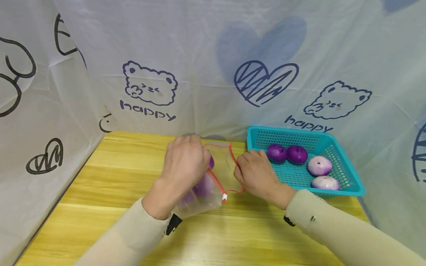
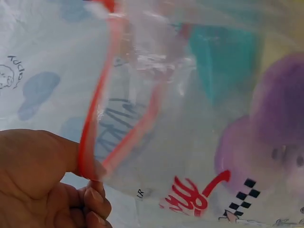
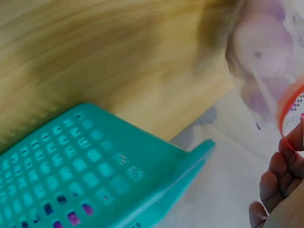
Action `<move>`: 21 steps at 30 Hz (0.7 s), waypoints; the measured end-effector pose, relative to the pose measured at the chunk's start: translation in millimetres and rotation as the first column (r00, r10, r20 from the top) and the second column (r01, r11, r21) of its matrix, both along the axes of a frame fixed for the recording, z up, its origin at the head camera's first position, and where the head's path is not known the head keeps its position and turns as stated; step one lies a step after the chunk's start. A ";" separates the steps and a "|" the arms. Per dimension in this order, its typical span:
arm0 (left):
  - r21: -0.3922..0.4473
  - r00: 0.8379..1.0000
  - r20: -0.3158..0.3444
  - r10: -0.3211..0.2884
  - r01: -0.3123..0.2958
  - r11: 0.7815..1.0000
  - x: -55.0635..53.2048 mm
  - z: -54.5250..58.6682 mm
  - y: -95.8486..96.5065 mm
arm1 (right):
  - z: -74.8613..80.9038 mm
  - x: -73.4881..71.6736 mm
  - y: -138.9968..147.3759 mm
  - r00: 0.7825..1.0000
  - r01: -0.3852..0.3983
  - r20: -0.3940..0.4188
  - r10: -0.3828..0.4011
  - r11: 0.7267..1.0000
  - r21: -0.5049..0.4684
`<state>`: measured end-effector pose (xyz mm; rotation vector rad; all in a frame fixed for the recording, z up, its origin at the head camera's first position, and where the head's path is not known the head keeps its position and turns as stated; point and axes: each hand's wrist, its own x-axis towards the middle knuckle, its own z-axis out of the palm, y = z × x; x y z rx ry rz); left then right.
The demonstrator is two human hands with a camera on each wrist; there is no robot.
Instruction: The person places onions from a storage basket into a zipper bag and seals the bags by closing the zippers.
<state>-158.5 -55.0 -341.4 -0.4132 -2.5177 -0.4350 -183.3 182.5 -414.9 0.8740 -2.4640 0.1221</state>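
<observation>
A clear slider bag [image 1: 199, 207] with a red-edged mouth and a white slider [image 1: 224, 196] holds purple onions [image 2: 280, 118], blurred through the plastic. My left hand [image 1: 186, 159] pinches the bag's rim at one end of the mouth; the left wrist view shows thumb and finger on the red strip [image 2: 92, 114]. On the other side, my right hand [image 1: 256, 173] pinches the red rim with curled fingers [image 3: 280, 175]. Between the two hands the mouth is spread apart. The onions inside are partly hidden behind my left hand in the head view.
Right of the bag stands a teal plastic basket [image 1: 346, 166] with perforated walls. Two dark purple onions [image 1: 277, 153] and two paler onions [image 1: 319, 165] lie in it. Beneath is a wooden table [image 1: 110, 177]; a white cloth [image 1: 199, 44] with drawings hangs behind it.
</observation>
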 end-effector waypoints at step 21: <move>-0.326 0.987 -0.119 -0.104 0.060 0.944 -12.5 -21.8 -3.9 | 7.3 -0.5 5.8 0.967 0.174 0.186 -0.172 0.985 0.004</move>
